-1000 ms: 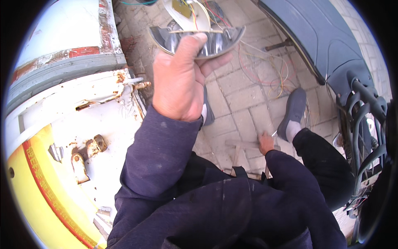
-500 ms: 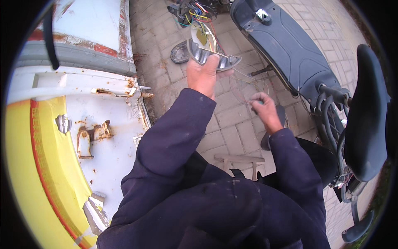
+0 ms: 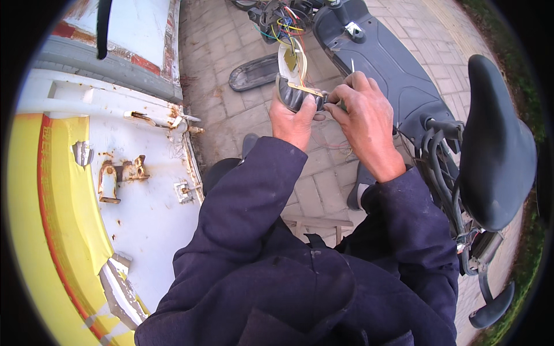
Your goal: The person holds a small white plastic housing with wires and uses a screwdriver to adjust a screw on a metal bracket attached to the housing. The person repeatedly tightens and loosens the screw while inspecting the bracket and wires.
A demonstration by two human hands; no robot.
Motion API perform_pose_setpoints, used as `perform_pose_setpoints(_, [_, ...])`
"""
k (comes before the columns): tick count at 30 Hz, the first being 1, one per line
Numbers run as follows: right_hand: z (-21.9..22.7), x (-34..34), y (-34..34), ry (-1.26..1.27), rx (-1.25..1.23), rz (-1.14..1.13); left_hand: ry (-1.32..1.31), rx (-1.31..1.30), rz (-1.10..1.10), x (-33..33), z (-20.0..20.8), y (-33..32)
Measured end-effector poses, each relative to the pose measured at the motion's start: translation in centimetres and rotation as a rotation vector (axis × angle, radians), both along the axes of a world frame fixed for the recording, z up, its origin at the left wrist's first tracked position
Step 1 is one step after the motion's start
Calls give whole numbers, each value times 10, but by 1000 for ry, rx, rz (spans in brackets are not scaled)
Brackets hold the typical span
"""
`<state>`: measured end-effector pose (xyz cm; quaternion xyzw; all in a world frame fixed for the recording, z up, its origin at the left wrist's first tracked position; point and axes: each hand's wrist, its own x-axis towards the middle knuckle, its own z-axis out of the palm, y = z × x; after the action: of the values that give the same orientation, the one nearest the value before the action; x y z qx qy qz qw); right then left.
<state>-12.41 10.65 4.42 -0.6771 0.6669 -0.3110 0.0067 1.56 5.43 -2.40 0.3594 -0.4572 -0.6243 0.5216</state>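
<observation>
My left hand (image 3: 293, 120) is closed around a curved grey lamp housing (image 3: 293, 97), thumb on its near side. A white, curved piece with a yellowish board (image 3: 291, 61) stands at the far side of the housing, and coloured wires run from it. My right hand (image 3: 365, 118) is at the housing's right end, fingers pinched. From between those fingers a thin metal shaft (image 3: 352, 65) points up, and a bit of green shows; the rest of this slim tool is hidden. Whether its tip touches the housing I cannot tell.
A tangle of coloured wires (image 3: 290, 24) hangs at the scooter's front. The scooter's dark footboard (image 3: 392, 60) and black seat (image 3: 499, 144) stand on the right. An oval black tray-like part (image 3: 254, 72) lies on the paving. Rusty white metal panel (image 3: 147, 213) at left; wooden stool (image 3: 320, 221) below.
My right hand has come up and left, from apart at the lower right to the housing's end. My left hand has shifted slightly right and down, still holding the housing.
</observation>
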Motion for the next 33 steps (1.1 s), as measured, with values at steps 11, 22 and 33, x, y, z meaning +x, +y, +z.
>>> perform_pose_setpoints(11, [-19,-15,-22,-108,100,-54,-45,47,17,-12,4,-7])
perform_pose_setpoints(22, [-21,-9,-13,-66,-25,2,-82,-7,39,-8,9,1])
perform_pose_setpoints(33, [-28,-4,-16,-91,50,-36,2,-7,65,-8,2,2])
